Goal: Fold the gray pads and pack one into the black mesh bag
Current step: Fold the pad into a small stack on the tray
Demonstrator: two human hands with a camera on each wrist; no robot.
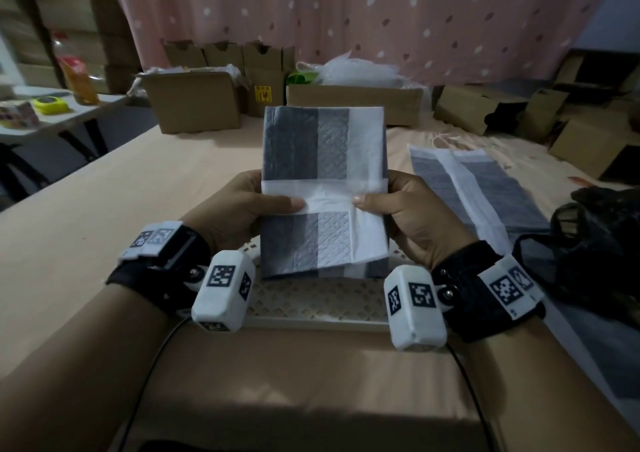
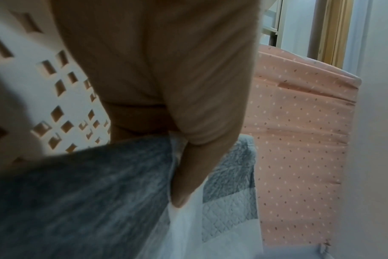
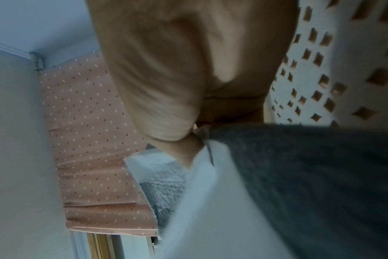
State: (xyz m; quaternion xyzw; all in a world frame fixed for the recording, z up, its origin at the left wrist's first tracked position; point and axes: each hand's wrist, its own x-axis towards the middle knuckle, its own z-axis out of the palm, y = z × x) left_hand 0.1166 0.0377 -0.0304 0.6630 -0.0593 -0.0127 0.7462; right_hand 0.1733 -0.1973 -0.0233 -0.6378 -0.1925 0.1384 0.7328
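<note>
Here, held upright over a white lattice tray [image 1: 311, 307] at the 6 o'clock edge of the peach bed [image 1: 86, 209]: a folded gray pad [image 1: 323, 160], pinched at its left edge by the left hand [image 1: 239, 209] and at its right edge by the right hand [image 1: 412, 212], thumbs pressed on the white band. Lay flat at 2 o'clock: a second pad [image 1: 485, 188]. Sat crumpled at 3 o'clock: the black mesh bag [image 1: 595, 240].

Head view downward, wrist views close-up
</note>
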